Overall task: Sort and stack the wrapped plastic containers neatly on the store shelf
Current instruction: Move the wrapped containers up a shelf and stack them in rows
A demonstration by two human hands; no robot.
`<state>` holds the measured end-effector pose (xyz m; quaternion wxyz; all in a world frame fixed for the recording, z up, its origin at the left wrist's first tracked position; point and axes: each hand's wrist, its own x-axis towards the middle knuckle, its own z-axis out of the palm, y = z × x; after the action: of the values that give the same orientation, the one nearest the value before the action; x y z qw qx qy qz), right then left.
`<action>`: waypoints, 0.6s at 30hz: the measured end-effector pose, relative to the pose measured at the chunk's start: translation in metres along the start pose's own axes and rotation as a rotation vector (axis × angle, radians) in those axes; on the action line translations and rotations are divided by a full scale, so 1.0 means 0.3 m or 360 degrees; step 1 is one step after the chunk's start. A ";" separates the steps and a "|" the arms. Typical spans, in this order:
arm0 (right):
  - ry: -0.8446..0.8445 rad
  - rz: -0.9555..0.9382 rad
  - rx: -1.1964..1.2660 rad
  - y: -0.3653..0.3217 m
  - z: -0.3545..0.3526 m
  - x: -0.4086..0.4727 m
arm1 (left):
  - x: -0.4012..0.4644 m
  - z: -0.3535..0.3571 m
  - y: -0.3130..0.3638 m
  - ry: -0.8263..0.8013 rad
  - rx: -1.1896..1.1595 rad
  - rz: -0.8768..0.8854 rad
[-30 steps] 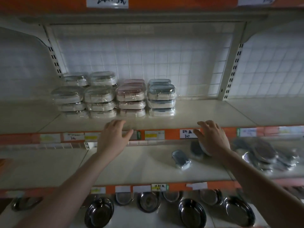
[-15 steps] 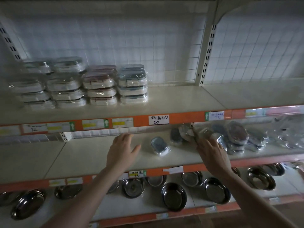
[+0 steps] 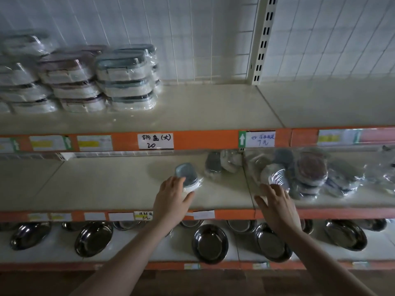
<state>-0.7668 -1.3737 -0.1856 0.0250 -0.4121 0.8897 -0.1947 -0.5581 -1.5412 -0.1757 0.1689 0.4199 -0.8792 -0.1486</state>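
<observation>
Containers, middle shelf. Left hand [image 3: 171, 199] grips a small blue one [image 3: 188, 178]; right hand [image 3: 277, 204], fingers spread, touches another [image 3: 275, 178]. Probably light, stiff, film slippery: take by the sides. Loose pile [image 3: 310, 174] behind.

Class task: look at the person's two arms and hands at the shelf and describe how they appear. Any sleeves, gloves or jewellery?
Both forearms are bare up to the frame edge: no sleeves show. The left hand and right hand wear no gloves; no rings, watch or bracelet can be seen in this dim view.
</observation>
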 end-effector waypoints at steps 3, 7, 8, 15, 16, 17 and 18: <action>0.0000 -0.0012 0.0029 0.024 0.093 0.066 | 0.073 0.101 -0.043 0.0013 -0.0002 -0.0061; -0.0016 0.0009 0.0029 0.061 0.268 0.137 | 0.183 0.267 -0.132 -0.0041 0.0065 -0.0078; -0.0006 0.0018 0.0038 0.069 0.310 0.152 | 0.212 0.309 -0.156 -0.0044 0.0076 -0.0076; 0.0063 0.0046 0.0065 0.110 0.535 0.239 | 0.401 0.543 -0.257 -0.0136 0.0131 -0.0137; 0.0055 0.0054 0.0066 0.114 0.555 0.249 | 0.427 0.567 -0.263 -0.0154 0.0150 -0.0142; 0.0047 0.0060 0.0069 0.116 0.572 0.260 | 0.450 0.590 -0.267 -0.0180 0.0183 -0.0147; 0.0043 0.0063 0.0074 0.117 0.585 0.269 | 0.469 0.612 -0.271 -0.0206 0.0226 -0.0149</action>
<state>-0.8092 -1.4704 -0.3511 0.0265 -0.3910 0.8932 -0.2202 -0.6625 -1.6793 -0.3493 0.0743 0.4611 -0.8760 -0.1204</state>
